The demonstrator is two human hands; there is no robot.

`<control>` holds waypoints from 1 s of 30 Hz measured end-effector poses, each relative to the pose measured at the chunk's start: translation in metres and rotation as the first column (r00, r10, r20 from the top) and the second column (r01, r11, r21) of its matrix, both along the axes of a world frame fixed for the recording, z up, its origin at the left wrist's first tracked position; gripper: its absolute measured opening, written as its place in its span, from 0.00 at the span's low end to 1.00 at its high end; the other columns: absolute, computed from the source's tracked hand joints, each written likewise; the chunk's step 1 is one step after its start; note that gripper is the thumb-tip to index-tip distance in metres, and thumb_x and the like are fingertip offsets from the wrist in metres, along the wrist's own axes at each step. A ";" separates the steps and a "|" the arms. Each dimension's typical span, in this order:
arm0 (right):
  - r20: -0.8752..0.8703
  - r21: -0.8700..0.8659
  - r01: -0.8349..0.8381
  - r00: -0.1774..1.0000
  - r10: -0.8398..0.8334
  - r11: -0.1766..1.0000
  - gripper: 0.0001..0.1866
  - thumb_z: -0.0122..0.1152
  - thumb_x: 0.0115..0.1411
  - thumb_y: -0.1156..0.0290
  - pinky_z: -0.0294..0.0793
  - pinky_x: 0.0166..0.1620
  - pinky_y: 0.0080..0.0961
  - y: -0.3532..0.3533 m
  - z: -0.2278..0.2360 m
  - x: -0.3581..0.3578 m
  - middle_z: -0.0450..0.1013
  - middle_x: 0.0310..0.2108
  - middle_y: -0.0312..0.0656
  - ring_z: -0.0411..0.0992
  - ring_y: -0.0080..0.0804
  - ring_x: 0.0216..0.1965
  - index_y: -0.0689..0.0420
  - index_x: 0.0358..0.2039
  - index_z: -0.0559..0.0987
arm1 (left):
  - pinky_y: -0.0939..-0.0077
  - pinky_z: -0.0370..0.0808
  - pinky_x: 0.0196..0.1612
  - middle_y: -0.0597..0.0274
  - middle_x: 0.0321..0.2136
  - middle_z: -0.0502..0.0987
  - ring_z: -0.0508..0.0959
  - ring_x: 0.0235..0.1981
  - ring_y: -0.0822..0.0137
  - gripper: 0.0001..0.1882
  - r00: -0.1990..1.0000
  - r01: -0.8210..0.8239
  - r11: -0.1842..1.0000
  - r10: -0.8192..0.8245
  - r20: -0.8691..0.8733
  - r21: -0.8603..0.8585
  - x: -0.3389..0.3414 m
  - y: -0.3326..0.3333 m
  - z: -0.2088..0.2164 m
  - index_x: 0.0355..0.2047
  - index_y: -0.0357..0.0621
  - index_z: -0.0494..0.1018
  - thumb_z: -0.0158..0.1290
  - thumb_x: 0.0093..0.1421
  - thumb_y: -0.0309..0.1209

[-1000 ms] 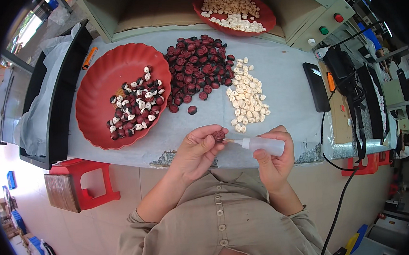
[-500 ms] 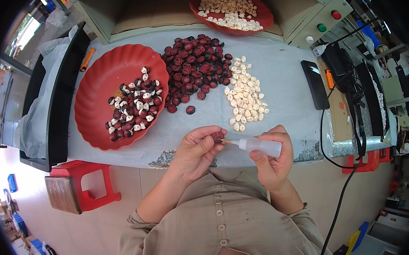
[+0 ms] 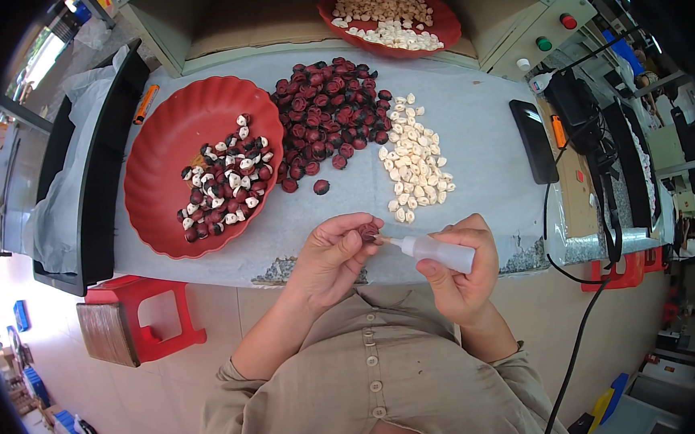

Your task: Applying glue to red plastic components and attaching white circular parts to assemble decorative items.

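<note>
Between the thumb and fingers of my left hand (image 3: 324,265) is a small dark red, cup-like piece (image 3: 368,231). My right hand (image 3: 471,277) is closed around a translucent white squeeze bottle (image 3: 439,252). Its thin nozzle points left and meets the piece, or comes very near it; my fingertips partly hide the spot. Beyond my hands lies a heap of similar dark red and black pieces (image 3: 328,109). To its right are many loose cream-coloured, kernel-like pieces (image 3: 415,164). A red scalloped dish (image 3: 164,133) on the left holds red pieces with white ones set in them.
Pale paper covers the table. At the back, a second red dish (image 3: 452,32) of cream pieces stands inside an open cabinet (image 3: 251,50). A black paper-lined tray (image 3: 109,153) is at left. A phone (image 3: 532,141) and black cable (image 3: 568,371) lie right; a red stool (image 3: 157,315) stands below.
The squeeze bottle has shifted slightly left, with its nozzle still at the red piece. My left hand is nearly unmoved. The whole view has shifted a little.
</note>
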State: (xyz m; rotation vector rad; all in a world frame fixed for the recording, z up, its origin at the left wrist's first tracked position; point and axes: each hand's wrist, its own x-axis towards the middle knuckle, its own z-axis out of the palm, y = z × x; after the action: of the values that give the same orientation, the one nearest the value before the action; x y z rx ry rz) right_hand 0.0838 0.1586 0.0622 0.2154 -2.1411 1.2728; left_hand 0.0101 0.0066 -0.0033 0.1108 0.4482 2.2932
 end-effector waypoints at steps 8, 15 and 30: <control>-0.053 0.100 0.023 0.998 -0.018 0.995 0.18 0.64 0.42 0.73 0.61 0.22 0.19 0.002 0.004 -0.002 0.68 0.22 0.42 0.61 0.29 0.21 0.62 0.32 0.66 | 0.82 0.72 0.38 0.53 0.37 0.71 0.73 0.35 0.66 0.12 1.000 -0.007 1.000 0.007 0.006 -0.029 0.000 0.000 0.000 0.37 0.37 0.69 0.50 0.50 0.24; -0.051 0.178 0.025 0.999 -0.016 0.984 0.18 0.63 0.42 0.74 0.60 0.21 0.20 0.003 0.014 -0.003 0.68 0.21 0.42 0.61 0.30 0.20 0.62 0.32 0.66 | 0.80 0.72 0.38 0.53 0.36 0.72 0.73 0.34 0.66 0.12 1.000 -0.007 0.999 0.007 0.000 -0.038 0.000 0.000 0.001 0.37 0.37 0.69 0.50 0.50 0.24; 0.154 -0.595 -0.009 0.980 0.125 0.804 0.13 0.57 0.49 0.73 0.60 0.28 0.12 0.003 -0.001 0.001 0.59 0.28 0.36 0.60 0.18 0.26 0.62 0.32 0.64 | 0.81 0.72 0.36 0.54 0.35 0.72 0.73 0.32 0.68 0.12 0.999 0.027 0.998 -0.029 -0.028 -0.055 0.000 -0.001 0.003 0.38 0.37 0.69 0.49 0.52 0.26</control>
State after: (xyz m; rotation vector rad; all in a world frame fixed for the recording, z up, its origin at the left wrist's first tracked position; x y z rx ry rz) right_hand 0.0850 0.1614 0.0615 -0.1019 -1.7718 2.0039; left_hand 0.0103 0.0060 -0.0002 0.1217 0.5208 2.2527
